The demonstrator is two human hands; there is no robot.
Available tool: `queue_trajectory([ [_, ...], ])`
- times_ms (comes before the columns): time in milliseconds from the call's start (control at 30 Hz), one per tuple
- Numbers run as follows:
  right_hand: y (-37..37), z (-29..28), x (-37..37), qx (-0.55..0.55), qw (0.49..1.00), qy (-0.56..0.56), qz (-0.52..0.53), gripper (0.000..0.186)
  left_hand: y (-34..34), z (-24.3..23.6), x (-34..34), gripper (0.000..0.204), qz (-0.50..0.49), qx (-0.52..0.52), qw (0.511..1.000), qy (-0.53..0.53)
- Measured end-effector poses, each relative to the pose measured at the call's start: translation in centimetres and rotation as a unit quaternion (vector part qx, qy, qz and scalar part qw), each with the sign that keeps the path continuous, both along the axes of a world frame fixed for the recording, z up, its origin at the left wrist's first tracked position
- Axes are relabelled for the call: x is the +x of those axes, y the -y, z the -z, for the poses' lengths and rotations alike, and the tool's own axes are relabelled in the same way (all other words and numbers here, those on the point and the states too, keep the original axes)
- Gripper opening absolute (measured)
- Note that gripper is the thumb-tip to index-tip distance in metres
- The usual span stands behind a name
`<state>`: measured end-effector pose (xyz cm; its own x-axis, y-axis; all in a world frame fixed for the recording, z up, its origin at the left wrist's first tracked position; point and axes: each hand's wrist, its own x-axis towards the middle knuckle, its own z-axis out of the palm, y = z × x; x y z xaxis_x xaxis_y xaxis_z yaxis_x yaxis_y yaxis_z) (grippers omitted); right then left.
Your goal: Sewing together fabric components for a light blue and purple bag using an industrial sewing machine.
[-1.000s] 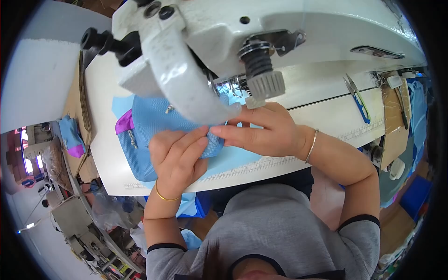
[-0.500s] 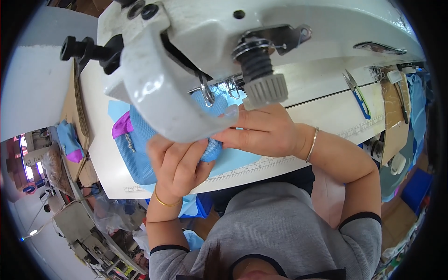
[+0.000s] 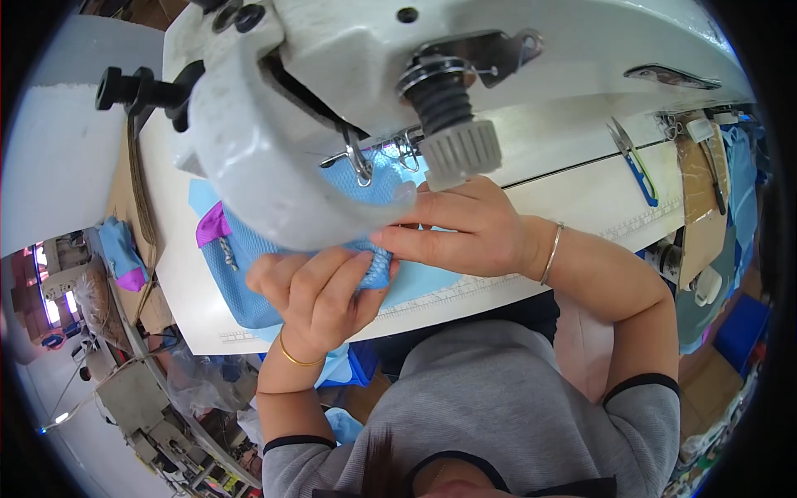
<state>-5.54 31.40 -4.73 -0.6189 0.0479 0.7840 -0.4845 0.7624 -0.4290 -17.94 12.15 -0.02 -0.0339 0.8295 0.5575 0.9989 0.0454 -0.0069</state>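
Note:
A white sewing machine (image 3: pixel 332 62) stands over the work, its curved lever hiding part of the stitching area. Under it lies a light blue mesh fabric piece (image 3: pixel 249 286) with a purple patch and a greyish cord at its left end. My left hand (image 3: pixel 320 295) pinches a gathered edge of this fabric between thumb and fingers, near the table's front. Close by on the right, my right hand (image 3: pixel 465 228) has its fingers closed at the same fabric, just below the machine's ribbed grey tension knob (image 3: pixel 462 153). The needle area is mostly hidden.
Thread snips (image 3: pixel 633 164) with a blue and green handle lie on the white table (image 3: pixel 564 195) at the right. A printed ruler strip runs along the front edge. Cardboard (image 3: pixel 700 203) with tools is at far right. Another blue and purple piece (image 3: pixel 124 253) hangs at far left.
My left hand has turned slightly, and its fingers have shifted on the gathered fabric edge. My right hand has stayed nearly in place. The whole view has shifted a little.

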Motion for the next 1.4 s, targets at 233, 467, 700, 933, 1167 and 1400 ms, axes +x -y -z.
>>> queue_trajectory([
  [233, 1.0, -1.4, 1.9, -0.056, 0.990, 0.083, 0.102, 0.035, -1.0, 0.5, -0.7, 0.032, 0.080, 0.053, 0.995, -0.026],
  [467, 2.0, 0.3, 9.3, 0.088, 0.965, 0.243, 0.042, 0.036, -1.8, 0.0, 1.7, 0.021, 0.202, -0.086, 0.975, -0.043],
  [700, 2.2, 1.6, 9.7, 0.077, 0.971, 0.225, 0.019, 0.028, -1.8, 2.6, 4.0, 0.020, 0.137, -0.123, 0.982, -0.037],
  [933, 2.0, 1.6, 9.7, 0.080, 0.973, 0.216, 0.005, 0.026, -0.3, 3.6, 4.6, 0.023, 0.122, -0.104, 0.987, 0.024],
  [1167, 2.1, 1.8, 9.6, 0.095, 0.973, 0.208, 0.014, 0.025, -0.6, 3.8, 5.0, 0.022, 0.103, -0.092, 0.990, 0.016],
  [1400, 2.0, 1.8, 9.6, 0.103, 0.972, 0.211, 0.010, 0.025, -0.8, 4.0, 5.3, 0.021, 0.093, -0.077, 0.993, 0.013],
])
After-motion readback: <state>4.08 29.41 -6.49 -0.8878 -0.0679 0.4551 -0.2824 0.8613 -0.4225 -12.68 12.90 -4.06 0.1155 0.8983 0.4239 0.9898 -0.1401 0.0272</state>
